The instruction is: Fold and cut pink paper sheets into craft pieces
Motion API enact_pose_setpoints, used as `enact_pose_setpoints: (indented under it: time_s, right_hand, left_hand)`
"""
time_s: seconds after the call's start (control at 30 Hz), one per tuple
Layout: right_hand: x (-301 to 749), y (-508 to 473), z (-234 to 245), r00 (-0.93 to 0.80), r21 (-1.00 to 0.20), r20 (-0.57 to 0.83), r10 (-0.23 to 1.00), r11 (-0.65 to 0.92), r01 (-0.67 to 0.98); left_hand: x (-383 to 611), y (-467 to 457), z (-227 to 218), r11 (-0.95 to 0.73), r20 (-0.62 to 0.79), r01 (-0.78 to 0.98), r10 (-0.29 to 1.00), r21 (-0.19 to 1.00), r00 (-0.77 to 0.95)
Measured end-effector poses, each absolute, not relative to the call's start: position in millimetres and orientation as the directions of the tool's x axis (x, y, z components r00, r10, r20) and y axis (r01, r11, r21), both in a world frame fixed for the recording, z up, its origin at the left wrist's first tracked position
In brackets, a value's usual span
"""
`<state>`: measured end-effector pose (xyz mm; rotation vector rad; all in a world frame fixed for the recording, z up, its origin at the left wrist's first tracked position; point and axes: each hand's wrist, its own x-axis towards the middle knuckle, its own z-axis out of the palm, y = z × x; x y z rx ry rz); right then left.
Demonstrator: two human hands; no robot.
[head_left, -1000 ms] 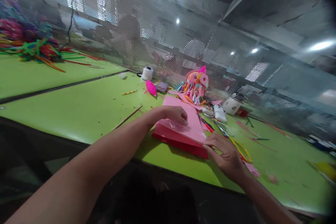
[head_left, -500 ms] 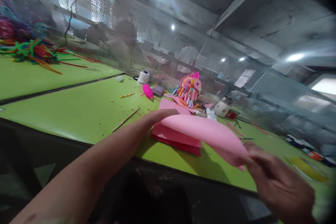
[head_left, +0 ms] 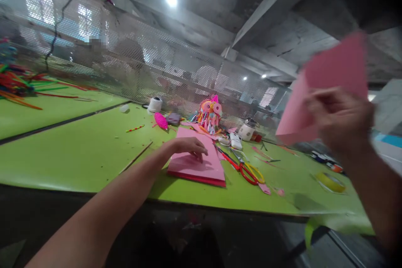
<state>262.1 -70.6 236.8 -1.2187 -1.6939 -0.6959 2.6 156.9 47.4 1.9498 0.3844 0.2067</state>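
A sheet of pink paper (head_left: pixel 341 67) is held up high at the right, pinched in my right hand (head_left: pixel 342 115); it bends and is blurred at its edges. My left hand (head_left: pixel 191 146) is over a stack of pink paper (head_left: pixel 196 171) near the table's front edge, its fingers loosely bent and apart; whether they touch the top sheet is hard to tell. A darker red-pink layer shows along the stack's bottom edge. Just right of the stack lie scissors with red handles (head_left: pixel 248 174) and yellow-handled scissors (head_left: pixel 257 172), with a small pink paper scrap (head_left: pixel 264 189) beside them.
An owl-like paper craft (head_left: pixel 210 117) stands at the back, by a perforated screen (head_left: pixel 176 65). Around it are a bright pink bundle (head_left: pixel 161 121) and a white spool (head_left: pixel 155 104). A thin stick (head_left: pixel 136 158) lies left; a yellow tape roll (head_left: pixel 331 182) lies right. Colourful pipe cleaners (head_left: pixel 15 86) are far left.
My right hand has lifted the pink sheet up and to the right, away from the stack. My left hand, previously hidden behind that sheet, now shows over the stack. The view has shifted.
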Motion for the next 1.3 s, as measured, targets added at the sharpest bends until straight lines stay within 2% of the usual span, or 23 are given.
enact_pose_setpoints:
  time_s: [0.03,0.13,0.2,0.3,0.37,0.47,0.57,0.63,0.73,0.8,0.87,0.93,1.0,1.03,1.13,1.3]
  right_hand:
    - [246,-56,227,-0.080,-0.072,0.919,0.386,0.364,0.928]
    - [202,-2,181,-0.226,-0.168,0.786,0.575,0.550,0.818]
    - [180,34,145,-0.294,-0.220,0.665,0.687,0.556,0.802]
    - [161,72,106,-0.424,-0.297,0.422,0.801,0.564,0.770]
    - [159,85,93,-0.468,-0.324,0.263,0.844,0.534,0.781]
    - [171,92,84,-0.488,-0.331,0.151,0.859,0.510,0.794]
    - [186,92,76,-0.521,-0.358,0.071,0.851,0.509,0.783]
    - [191,92,68,-0.551,-0.402,0.018,0.834,0.511,0.760]
    - [189,88,58,-0.601,-0.463,-0.009,0.799,0.529,0.711]
    - [188,84,54,-0.618,-0.482,0.022,0.786,0.550,0.682]
    - [188,78,52,-0.618,-0.490,0.068,0.783,0.566,0.663]
    - [190,71,53,-0.616,-0.499,0.096,0.782,0.574,0.649]
    - [195,64,55,-0.632,-0.507,0.091,0.770,0.582,0.636]
    - [199,60,57,-0.646,-0.513,0.077,0.760,0.585,0.628]
    - [210,56,61,-0.679,-0.529,0.032,0.733,0.589,0.611]
    - [228,64,60,-0.656,-0.543,0.001,0.754,0.552,0.633]
  left_hand:
    - [4,157,45,-0.289,-0.039,0.166,0.401,0.943,0.915]
    - [6,161,39,-0.086,-0.013,0.082,0.608,0.993,0.793]
    - [2,169,36,-0.101,0.075,0.000,0.746,0.995,0.662]
    - [-9,191,35,-0.243,0.236,-0.045,0.860,0.969,0.453]
    - [-17,210,35,-0.318,0.306,-0.025,0.885,0.948,0.352]
    - [-27,229,34,-0.386,0.352,0.042,0.875,0.921,0.331]
    - [-31,228,36,-0.459,0.385,0.083,0.818,0.884,0.427]
    - [-33,218,43,-0.520,0.396,0.073,0.727,0.851,0.561]
    - [-34,200,59,-0.447,0.289,0.030,0.626,0.894,0.724]
    - [-31,193,63,-0.481,0.216,0.162,0.636,0.862,0.741]
    - [-26,191,57,-0.581,0.188,0.331,0.657,0.744,0.731]
    - [-21,195,44,-0.669,0.194,0.487,0.679,0.561,0.708]
    - [-19,205,29,-0.663,0.206,0.637,0.738,0.393,0.642]
    - [-19,211,23,-0.623,0.206,0.702,0.780,0.345,0.591]
    - [-23,228,11,-0.486,0.197,0.808,0.874,0.332,0.445]
    - [-26,237,7,-0.430,0.189,0.825,0.903,0.365,0.387]
